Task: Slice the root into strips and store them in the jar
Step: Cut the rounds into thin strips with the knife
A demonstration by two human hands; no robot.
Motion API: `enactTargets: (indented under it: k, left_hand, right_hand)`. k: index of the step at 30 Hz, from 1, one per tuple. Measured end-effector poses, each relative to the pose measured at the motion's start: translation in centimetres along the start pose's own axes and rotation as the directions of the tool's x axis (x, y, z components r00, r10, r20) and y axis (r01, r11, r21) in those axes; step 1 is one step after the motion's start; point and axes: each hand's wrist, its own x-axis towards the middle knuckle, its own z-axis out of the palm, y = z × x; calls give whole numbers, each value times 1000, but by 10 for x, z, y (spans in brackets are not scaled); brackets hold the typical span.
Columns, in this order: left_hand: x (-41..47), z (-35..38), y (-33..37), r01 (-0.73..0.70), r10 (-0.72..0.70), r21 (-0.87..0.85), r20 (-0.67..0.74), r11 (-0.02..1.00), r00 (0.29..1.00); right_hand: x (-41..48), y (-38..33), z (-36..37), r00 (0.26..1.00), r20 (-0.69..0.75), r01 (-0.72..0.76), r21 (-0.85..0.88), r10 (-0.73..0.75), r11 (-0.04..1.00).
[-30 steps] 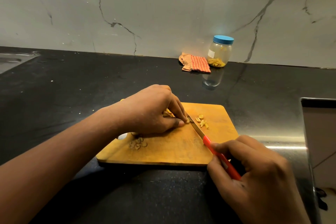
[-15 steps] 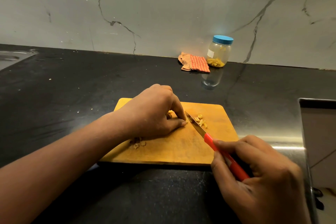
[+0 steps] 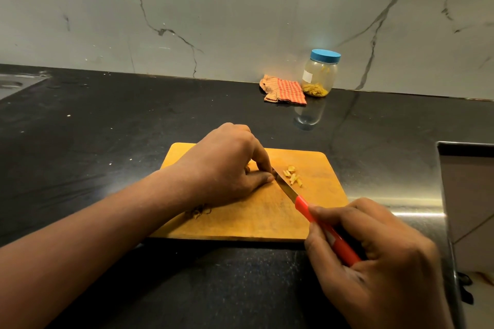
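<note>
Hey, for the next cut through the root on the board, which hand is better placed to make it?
Right. The right hand grips the knife by its red handle, with the blade beside the left hand. The left hand is busy pinning the mostly hidden root on the cutting board.

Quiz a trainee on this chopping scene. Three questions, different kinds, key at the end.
1. True or false: the jar has its blue lid on.
2. Which hand grips the red-handled knife? A) left B) right
3. Fill in: the cut strips lie on the cutting board, to the ____ of the blade.
Key: 1 true; 2 B, the right hand; 3 right.
</note>
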Motion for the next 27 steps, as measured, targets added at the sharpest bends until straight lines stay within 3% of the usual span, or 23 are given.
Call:
enactTargets:
  k: [11, 19, 27]
  left_hand:
    - [0, -10, 0, -32, 28, 41, 90, 999, 996]
    - [-2, -18, -1, -67, 53, 82, 166, 994, 985]
    - [0, -23, -5, -164, 130, 120, 247, 979, 960]
  right_hand:
    - [5, -1, 14, 995, 96, 38, -122, -26, 992]
    - [-2, -2, 4, 998, -61, -20, -57, 17, 998]
    - [-1, -4, 4, 999, -39, -17, -24, 16, 1000]
